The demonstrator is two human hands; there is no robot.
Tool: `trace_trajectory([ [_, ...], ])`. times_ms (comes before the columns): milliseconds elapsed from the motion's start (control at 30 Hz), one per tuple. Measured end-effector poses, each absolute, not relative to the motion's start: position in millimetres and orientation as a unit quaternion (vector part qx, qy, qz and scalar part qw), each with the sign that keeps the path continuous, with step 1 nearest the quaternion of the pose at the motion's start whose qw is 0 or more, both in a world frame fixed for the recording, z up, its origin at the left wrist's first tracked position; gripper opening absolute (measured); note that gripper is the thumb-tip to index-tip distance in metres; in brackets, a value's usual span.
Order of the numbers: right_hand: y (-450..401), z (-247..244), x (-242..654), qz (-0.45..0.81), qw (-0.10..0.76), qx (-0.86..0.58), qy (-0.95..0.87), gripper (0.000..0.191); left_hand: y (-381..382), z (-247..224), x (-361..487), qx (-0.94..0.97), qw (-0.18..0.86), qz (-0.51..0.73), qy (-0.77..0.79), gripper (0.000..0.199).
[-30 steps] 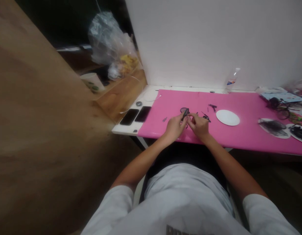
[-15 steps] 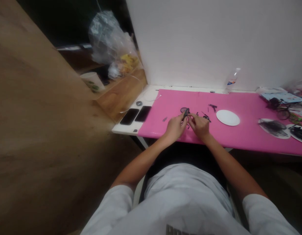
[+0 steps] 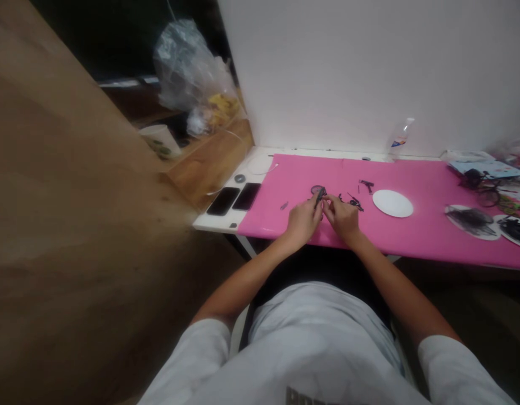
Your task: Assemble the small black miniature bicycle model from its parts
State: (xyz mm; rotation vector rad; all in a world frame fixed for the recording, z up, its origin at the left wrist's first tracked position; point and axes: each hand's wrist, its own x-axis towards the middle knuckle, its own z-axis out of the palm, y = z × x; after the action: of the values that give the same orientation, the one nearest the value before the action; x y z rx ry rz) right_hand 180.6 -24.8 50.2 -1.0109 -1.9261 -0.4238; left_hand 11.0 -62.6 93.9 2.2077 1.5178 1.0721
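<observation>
My left hand [image 3: 304, 219] is closed on a small dark part [image 3: 320, 195] that sticks up past its fingertips. Close beside it, my right hand [image 3: 342, 216] has its thumb and finger pinched at the same part; whether it grips that part or a separate tiny piece is hidden. Just behind the fingers, a small dark spoked wheel [image 3: 315, 189] lies on the pink sheet [image 3: 293, 174]. Small black pieces [image 3: 356, 202] lie right of my right hand, and a black pistol-shaped piece [image 3: 366, 184] lies farther back. A small grey piece [image 3: 284, 206] rests left of my left hand.
A white plate [image 3: 392, 203] stands right of my hands, and plates with black parts [image 3: 473, 221] lie farther right. A dark model bicycle [image 3: 481, 185] stands at the far right. Two phones [image 3: 224, 201] lie at the left end. A clear bottle [image 3: 401, 138] stands by the wall.
The dark part between my fingers has tilted slightly and shows a little more above my left hand. Both hands stay in nearly the same place.
</observation>
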Motion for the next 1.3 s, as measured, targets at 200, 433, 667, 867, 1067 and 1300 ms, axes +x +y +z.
trace_trajectory([
  [200,-22.4,44.2,179.6,-0.156,0.443,-0.416,-0.779,0.034,-64.0,92.0,14.7,0.753,0.112,0.350,0.546,0.041],
  [433,-21.7,39.0,175.2,-0.162,0.446,-0.420,-0.774,0.036,-65.3,91.9,16.7,0.743,0.111,0.331,0.570,0.040],
  [667,-24.5,39.6,173.4,-0.126,0.417,-0.457,-0.775,0.042,-67.6,96.0,17.3,0.747,0.109,0.290,0.588,0.043],
  [867,-24.5,37.9,172.9,-0.094,0.400,-0.480,-0.775,0.041,-67.0,96.8,17.9,0.747,0.115,0.281,0.591,0.044],
  [1067,-24.2,36.5,170.4,-0.036,0.430,-0.478,-0.765,0.042,-66.5,94.4,18.0,0.745,0.115,0.280,0.595,0.045],
  [1300,-28.7,46.1,167.9,0.098,0.496,-0.463,-0.728,0.033,-65.2,91.0,17.1,0.749,0.099,0.294,0.585,0.045],
])
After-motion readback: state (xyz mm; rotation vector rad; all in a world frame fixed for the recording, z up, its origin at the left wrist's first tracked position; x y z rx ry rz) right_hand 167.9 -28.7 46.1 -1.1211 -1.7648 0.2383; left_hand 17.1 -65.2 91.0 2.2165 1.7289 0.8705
